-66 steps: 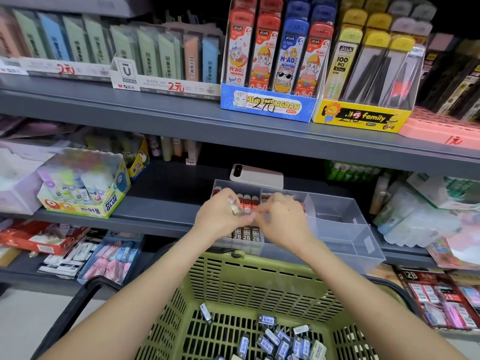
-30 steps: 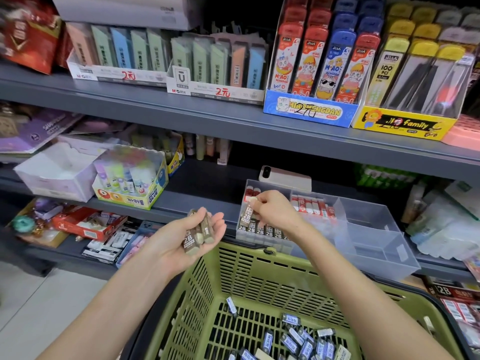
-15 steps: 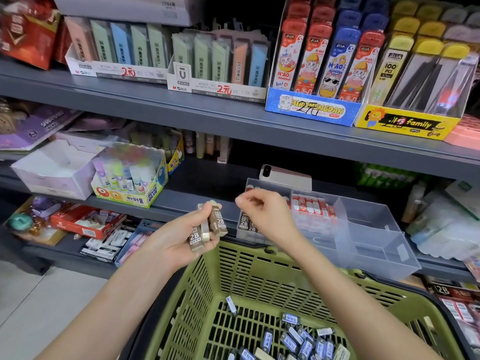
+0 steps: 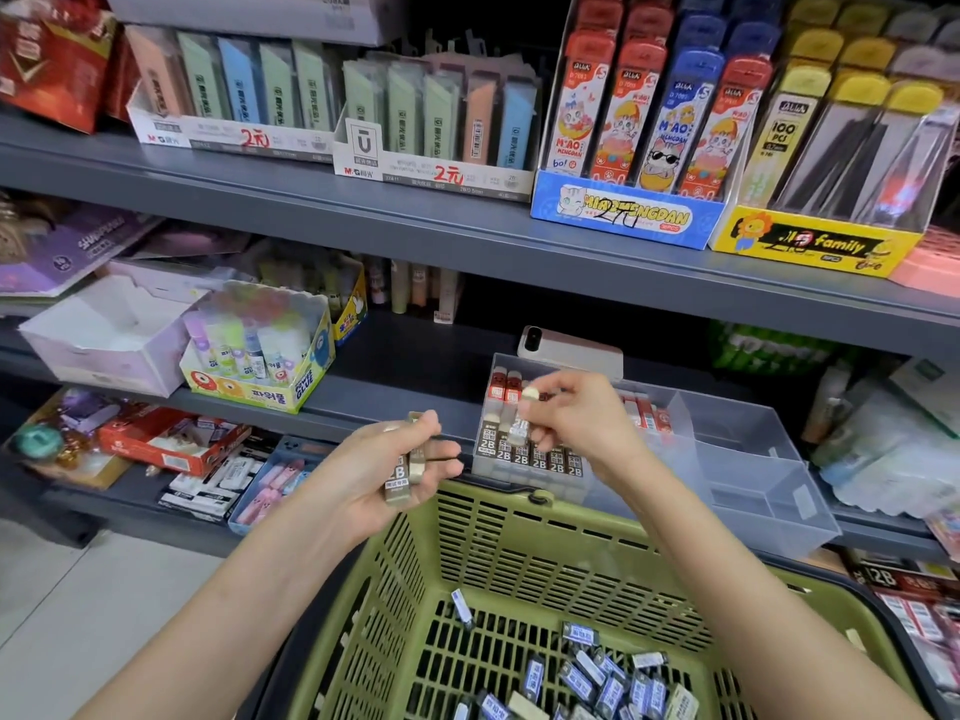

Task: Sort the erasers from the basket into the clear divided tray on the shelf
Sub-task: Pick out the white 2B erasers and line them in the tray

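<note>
Over the tray's [image 4: 748, 449] left compartment the right hand [image 4: 582, 423] pinches one brown eraser [image 4: 521, 427] nearly upright, probably so it can go down beside the row already standing there. The left hand [image 4: 371, 472] grips some spare erasers [image 4: 402, 475] close by as a supply; the blur hides how many. Blue ones [image 4: 587, 678] lie in the basket [image 4: 519, 527] below. Half a second earlier the right hand was near the left hand; now it is at the tray with its eraser.

Basket [image 4: 519, 543] before shelf [image 4: 395, 407]; tray [image 4: 753, 459] on shelf, phone [image 4: 571, 350] behind tray.
</note>
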`<action>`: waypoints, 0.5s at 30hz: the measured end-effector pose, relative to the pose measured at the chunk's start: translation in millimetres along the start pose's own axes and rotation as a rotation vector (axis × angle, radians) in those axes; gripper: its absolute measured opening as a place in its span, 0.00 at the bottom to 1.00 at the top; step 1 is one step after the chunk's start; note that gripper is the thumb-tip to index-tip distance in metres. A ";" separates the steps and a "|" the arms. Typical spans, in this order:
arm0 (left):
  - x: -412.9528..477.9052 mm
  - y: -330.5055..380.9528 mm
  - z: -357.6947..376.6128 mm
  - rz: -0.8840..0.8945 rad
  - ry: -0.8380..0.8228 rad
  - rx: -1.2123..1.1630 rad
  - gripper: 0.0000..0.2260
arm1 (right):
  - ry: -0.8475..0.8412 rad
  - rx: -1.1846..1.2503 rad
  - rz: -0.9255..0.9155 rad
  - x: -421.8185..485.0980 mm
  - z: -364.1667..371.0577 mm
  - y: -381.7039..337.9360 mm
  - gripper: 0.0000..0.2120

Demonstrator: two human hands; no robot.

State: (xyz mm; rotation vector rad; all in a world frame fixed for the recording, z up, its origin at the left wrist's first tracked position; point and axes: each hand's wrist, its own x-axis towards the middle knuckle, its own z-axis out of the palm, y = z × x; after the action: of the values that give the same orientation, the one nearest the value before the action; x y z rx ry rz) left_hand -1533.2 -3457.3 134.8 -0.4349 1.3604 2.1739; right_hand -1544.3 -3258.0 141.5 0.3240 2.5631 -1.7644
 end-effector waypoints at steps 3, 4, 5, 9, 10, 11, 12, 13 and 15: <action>0.9 1.8 0.5 0.025 -0.007 0.006 0.10 | -0.034 -0.204 0.045 3.9 11.7 10.4 0.06; 1.3 2.4 0.3 0.031 -0.016 0.010 0.10 | -0.026 -0.225 0.050 5.3 15.2 11.9 0.06; 1.7 3.0 0.4 0.034 -0.027 0.011 0.10 | -0.013 -0.236 0.052 6.8 17.7 12.7 0.06; 4.7 4.3 -2.7 0.046 -0.058 0.001 0.07 | 0.041 -0.388 0.011 11.2 24.1 14.9 0.12; 4.5 4.2 -3.5 0.047 -0.062 -0.003 0.07 | 0.053 -0.460 -0.004 11.6 24.2 15.4 0.11; 4.2 4.1 -3.7 0.049 -0.066 0.001 0.06 | 0.062 -0.528 -0.017 11.9 23.9 15.8 0.10; 3.4 3.8 -3.6 0.052 -0.075 0.012 0.07 | 0.064 -0.587 -0.026 11.8 22.9 16.1 0.10; 2.0 3.6 -2.9 0.055 -0.089 0.027 0.07 | 0.065 -0.643 -0.038 11.5 21.1 15.9 0.10; -0.2 3.4 -1.0 0.063 -0.112 0.062 0.09 | 0.101 -0.724 -0.114 7.7 17.8 12.6 0.11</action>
State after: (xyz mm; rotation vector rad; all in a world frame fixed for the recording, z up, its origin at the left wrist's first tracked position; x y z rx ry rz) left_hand -1535.0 -3459.4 136.9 -0.2459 1.3921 2.1651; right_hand -1551.5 -3268.9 122.4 0.2453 3.1033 -0.7400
